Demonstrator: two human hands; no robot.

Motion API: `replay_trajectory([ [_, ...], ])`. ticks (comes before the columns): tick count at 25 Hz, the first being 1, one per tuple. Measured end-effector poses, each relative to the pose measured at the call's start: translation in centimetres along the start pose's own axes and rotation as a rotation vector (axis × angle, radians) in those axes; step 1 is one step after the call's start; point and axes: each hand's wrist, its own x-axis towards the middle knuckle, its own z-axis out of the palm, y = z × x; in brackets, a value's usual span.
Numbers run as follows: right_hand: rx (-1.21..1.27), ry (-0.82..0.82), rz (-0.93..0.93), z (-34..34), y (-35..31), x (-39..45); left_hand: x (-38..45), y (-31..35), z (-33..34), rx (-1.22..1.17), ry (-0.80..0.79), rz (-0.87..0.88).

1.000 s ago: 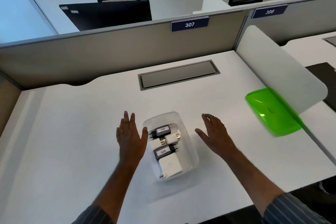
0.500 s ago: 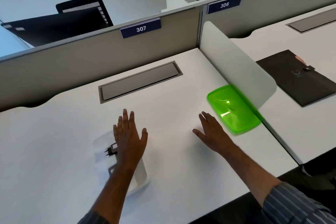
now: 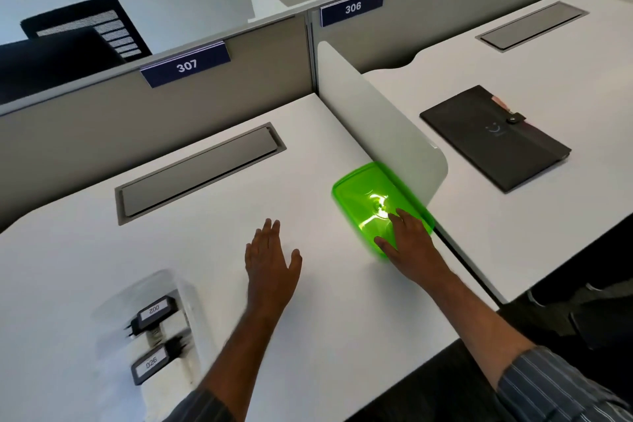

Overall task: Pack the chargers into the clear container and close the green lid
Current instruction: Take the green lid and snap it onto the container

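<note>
The clear container (image 3: pixel 171 284) sits uncovered at the lower left of the white desk, holding black chargers (image 3: pixel 156 313) with white labels and white ones beneath. The green lid (image 3: pixel 363 192) lies flat against the foot of the white side divider at the right. My right hand (image 3: pixel 407 243) rests flat on the lid's near end, fingers spread, not visibly gripping it. My left hand (image 3: pixel 272 259) hovers open, palm down, over bare desk between the container and the lid, touching neither.
A white divider panel (image 3: pixel 383 123) stands right behind the lid. A grey cable hatch (image 3: pixel 202 171) is set into the desk farther back. A dark folder (image 3: pixel 493 137) lies on the neighbouring desk. Grey partitions close off the back.
The view has swung right. My right hand reached right and landed on the green lid. My left hand moved off the container, which now shows uncovered at the lower left.
</note>
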Motion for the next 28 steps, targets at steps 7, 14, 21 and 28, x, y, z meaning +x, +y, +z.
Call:
replay_trajectory([
  [7, 0.052, 0.058, 0.131, -1.1, 5.3, 0.2, 2.8, 5.8, 4.7, -0.138, -0.096, 0.061],
  [14, 0.154, 0.042, 0.215, -0.4, 7.7, 0.7, 3.9, 9.0, 9.2, -0.121, -0.339, 0.221],
  [21, 0.398, 0.028, 0.371, 0.3, 8.3, 1.1, 3.4, 9.9, 11.3, -0.044, -0.412, 0.259],
  [28, 0.524, 0.146, 0.418, 0.1, 8.3, 0.8, 3.8, 9.8, 11.4, 0.019, -0.442, 0.283],
])
